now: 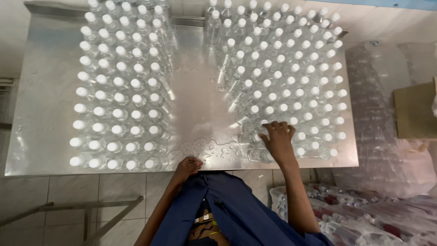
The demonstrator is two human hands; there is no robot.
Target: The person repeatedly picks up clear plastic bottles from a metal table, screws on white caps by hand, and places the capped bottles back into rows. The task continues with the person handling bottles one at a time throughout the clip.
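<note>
Big steel desk [195, 105] fills the room in front of this person, shiny and wet, with a puddle of droplets near its front edge. Everything else I'll place against that desk.

On its left half stands a tidy block of clear bottles [116, 86], white caps up, in straight rows. On its right half there's a bigger block of bottles [291, 77], same clear bodies and white caps, all upright, long axes pointing straight up at the camera. A bare strip of desk runs between the two blocks.

Off the desk's right side, a heap of clear plastic wrap [387, 136] and a brown cardboard box [415, 111]. Below the desk's front right corner, wrapped packs of bottles [359, 214] lie on the tiled floor.

Now the hands. The right hand [277, 139] is out over the front corner of the right block, fingers spread apart and resting on the caps of the nearest bottles there, pressing on top rather than wrapped round any one. Those bottles sit straight under and just ahead of it, so this hand is much the nearer of the two. The left hand [187, 166] is at the desk's front edge, fingers curled loosely, touching the rim and holding nothing.
</note>
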